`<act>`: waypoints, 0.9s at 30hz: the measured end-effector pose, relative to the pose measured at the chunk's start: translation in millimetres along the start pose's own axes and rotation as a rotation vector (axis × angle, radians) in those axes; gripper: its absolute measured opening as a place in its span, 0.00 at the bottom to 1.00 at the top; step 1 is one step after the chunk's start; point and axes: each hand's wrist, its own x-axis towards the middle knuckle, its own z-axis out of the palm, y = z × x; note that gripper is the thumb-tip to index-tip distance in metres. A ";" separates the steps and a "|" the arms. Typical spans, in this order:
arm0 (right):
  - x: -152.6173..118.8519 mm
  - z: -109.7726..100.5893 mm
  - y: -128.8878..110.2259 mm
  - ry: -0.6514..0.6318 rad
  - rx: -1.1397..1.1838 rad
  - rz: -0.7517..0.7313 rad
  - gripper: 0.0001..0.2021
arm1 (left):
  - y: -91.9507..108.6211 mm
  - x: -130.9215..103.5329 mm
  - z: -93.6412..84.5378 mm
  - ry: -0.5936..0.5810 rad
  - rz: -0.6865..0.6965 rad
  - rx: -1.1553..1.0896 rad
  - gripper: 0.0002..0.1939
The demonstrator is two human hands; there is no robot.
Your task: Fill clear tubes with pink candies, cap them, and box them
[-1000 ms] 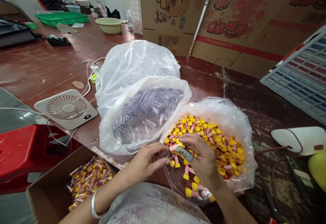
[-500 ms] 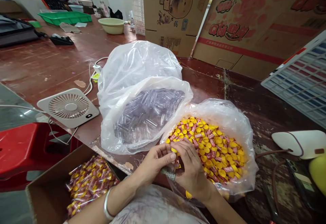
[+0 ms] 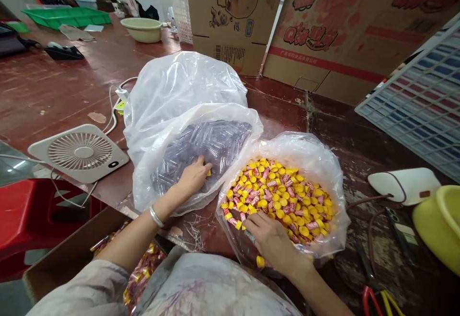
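Over the clear plastic tubes (image 3: 179, 148) in the left white bag is my left hand (image 3: 194, 176), its fingers bent and a small yellow cap (image 3: 209, 173) showing at them. My right hand (image 3: 266, 234) lies at the near left edge of the other bag, fingers curled and pressed together, with grey wrapping on one finger. What it grips, if anything, is hidden. Yellow caps with pink-and-white patterned rolls (image 3: 283, 196) fill that bag. One yellow-capped piece (image 3: 260, 261) lies below my right hand.
A white fan (image 3: 81, 153) and red stool (image 3: 21, 215) are at left. An open carton (image 3: 61, 258) holds filled tubes. At right are a white device (image 3: 402, 185), phone (image 3: 402, 234), scissors (image 3: 372, 277) and yellow basin (image 3: 438, 225). Cardboard boxes (image 3: 309, 62) stand behind.
My hands, close together before at the bag of caps, are now apart. My left hand has moved left and up over the clear tubes. The whole view has shifted slightly.
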 end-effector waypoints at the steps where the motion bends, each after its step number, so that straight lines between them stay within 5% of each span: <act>1: 0.5 6.3 -4.2 0.007 -0.035 -0.008 0.16 | -0.3 -2.3 1.4 0.006 0.008 0.002 0.14; 5: 3.2 10.9 -2.6 0.142 0.003 -0.002 0.17 | 3.8 -30.7 -8.3 0.035 0.075 -0.089 0.14; 10: 8.1 -23.3 10.4 0.465 0.391 0.056 0.22 | 24.4 -80.5 -26.4 -0.020 0.243 -0.453 0.12; 16: 23.3 -43.8 -4.1 0.416 0.505 -0.066 0.21 | 55.1 -103.3 -24.1 -0.127 0.329 -0.639 0.14; 23: 21.2 -36.8 -16.1 0.424 0.483 -0.096 0.21 | 72.2 -107.0 -14.0 -0.238 0.120 -1.184 0.17; 27: 22.5 -26.0 -24.8 0.480 0.312 -0.046 0.30 | 81.3 -105.1 -8.6 -0.276 -0.008 -1.494 0.20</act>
